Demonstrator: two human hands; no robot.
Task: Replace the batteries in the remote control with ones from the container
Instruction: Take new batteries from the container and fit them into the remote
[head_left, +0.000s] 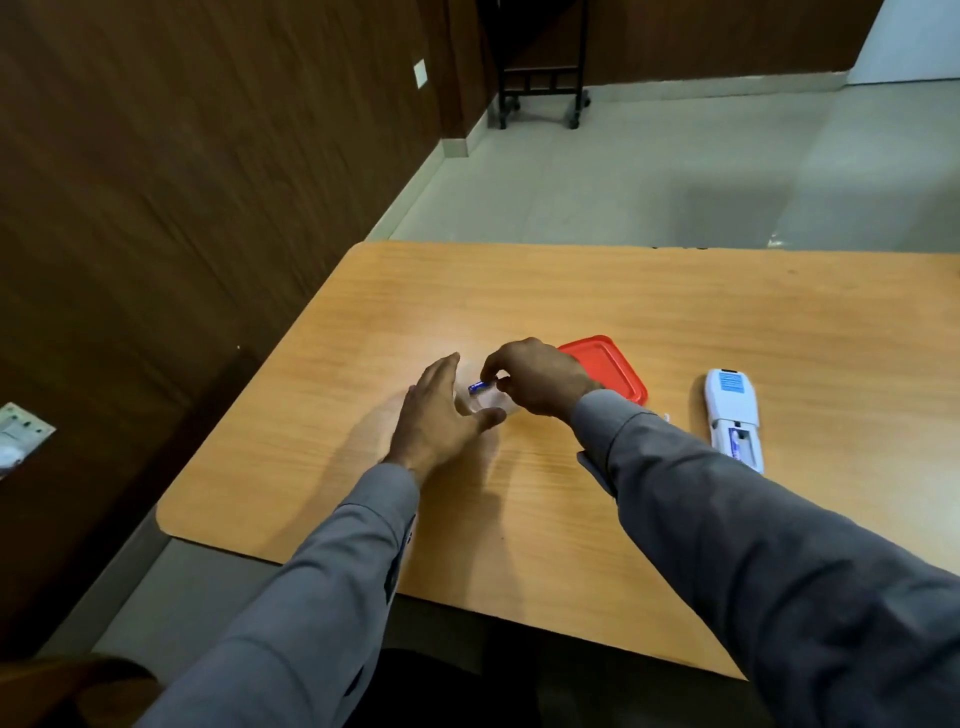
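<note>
A small clear container stands on the wooden table, mostly hidden between my hands. My left hand cups its left side, fingers spread, thumb against its front. My right hand hovers over the container and pinches a blue battery at its top. The red lid lies flat just right of my right hand. Further right the white remote control lies face down, its battery compartment uncovered and one blue battery visible inside.
The table's left edge and rounded near-left corner drop to a light tiled floor. A dark wood-panelled wall runs along the left. A black wheeled stand stands far back on the floor.
</note>
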